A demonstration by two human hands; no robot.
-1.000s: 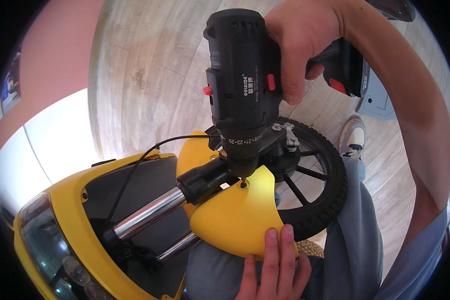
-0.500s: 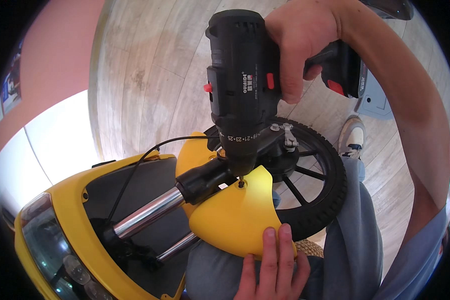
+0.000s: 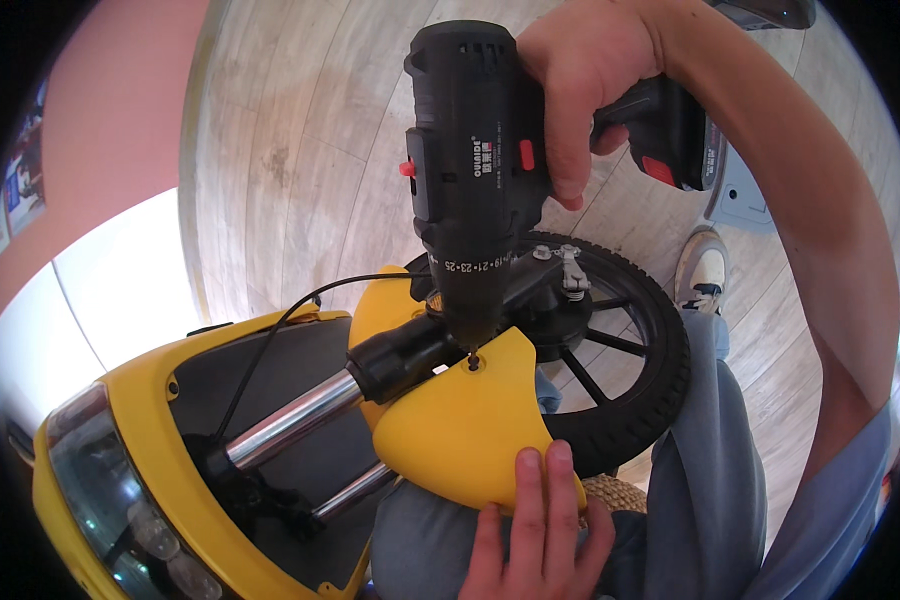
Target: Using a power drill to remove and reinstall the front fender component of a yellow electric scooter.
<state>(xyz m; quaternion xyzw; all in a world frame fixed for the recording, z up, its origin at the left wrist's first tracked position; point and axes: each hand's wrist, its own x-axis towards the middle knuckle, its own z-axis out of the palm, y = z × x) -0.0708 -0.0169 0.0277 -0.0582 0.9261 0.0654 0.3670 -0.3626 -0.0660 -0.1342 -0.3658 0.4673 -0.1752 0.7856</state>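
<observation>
- Right hand (image 3: 580, 85) is wrapped tight round the handle of the black cordless drill (image 3: 475, 180), index finger lying down the side near the trigger area; whether the trigger is pressed can't be told.
- Drill points straight down, bit tip sitting in the screw (image 3: 472, 362) near the top edge of the yellow mudguard (image 3: 460, 430).
- Left hand (image 3: 530, 535) lies flat against the mudguard's lower edge, fingers straight and together, not curled round anything — bracing the panel, no real clasp.
- Where the work sits: mudguard is over the black front wheel (image 3: 620, 380), beside the chrome fork tubes (image 3: 295, 415) and yellow front fairing w/ headlight (image 3: 110, 490) of a small scooter, which rests across the person's lap in grey trousers (image 3: 710, 480).
- Progress, as I judge it: screw head looks close to the plastic but is partly hidden by the bit, so can't say if it's fully seated (or being backed out — direction doesn't show).
- Mudguard looks lined up on the fork, so positioning seems done; driving at this one point looks like the step in hand.
- Left to do, prob.: finish this screw, lift the drill off. Other fixing points on the far side aren't visible, so no telling if more remain.
- A black cable (image 3: 270, 335) runs loose from the fork area towards the fairing; not clipped anywhere in view.
</observation>
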